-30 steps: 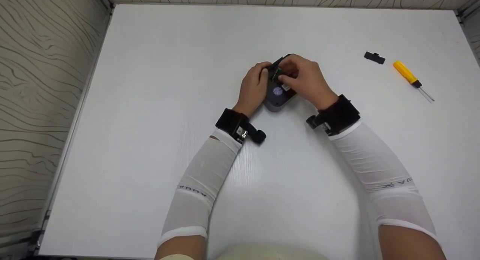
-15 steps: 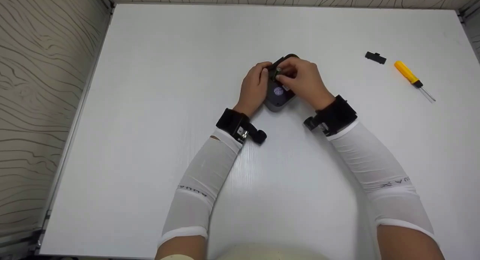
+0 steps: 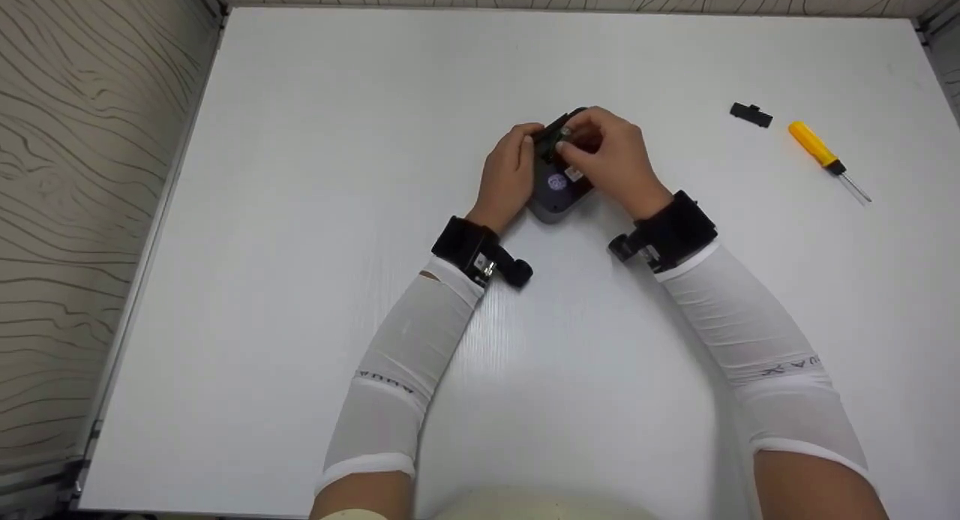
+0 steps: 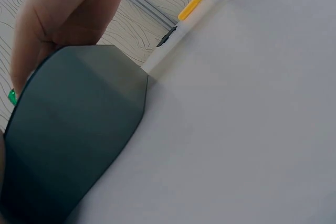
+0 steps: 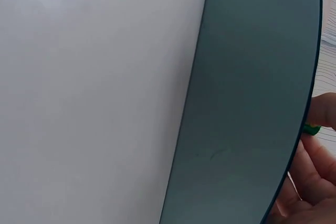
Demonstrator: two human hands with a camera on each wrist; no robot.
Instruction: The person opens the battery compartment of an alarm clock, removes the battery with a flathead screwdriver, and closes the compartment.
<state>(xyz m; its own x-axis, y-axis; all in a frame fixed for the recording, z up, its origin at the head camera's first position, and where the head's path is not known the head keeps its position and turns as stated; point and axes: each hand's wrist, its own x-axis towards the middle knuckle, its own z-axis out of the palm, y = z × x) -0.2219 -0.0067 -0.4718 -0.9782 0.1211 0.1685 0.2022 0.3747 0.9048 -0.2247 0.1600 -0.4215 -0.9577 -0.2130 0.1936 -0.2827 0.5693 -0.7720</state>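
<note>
A dark grey, round-ended device (image 3: 553, 203) lies on the white table with a round pale sticker facing up. My left hand (image 3: 506, 176) grips its left side, thumb along the upper edge. Over the device's open compartment, my right hand (image 3: 621, 163) pinches a small green battery (image 5: 312, 129) between thumb and fingers. In the head view the battery is mostly covered by the fingers. The left wrist view shows the device's smooth side wall (image 4: 79, 114) and a bit of green beneath the right hand's fingers. How the compartment looks inside is too small to tell.
To the right on the white table (image 3: 300, 205) lie a small black battery cover (image 3: 751, 115) and a yellow-handled screwdriver (image 3: 812, 144), its shaft pointing toward the lower right. Wood-patterned panels (image 3: 97, 167) border the table at the left and back.
The right hand dips slightly left over the compartment, then shifts back a little to the right and up with the battery. My left hand and the device stay in place.
</note>
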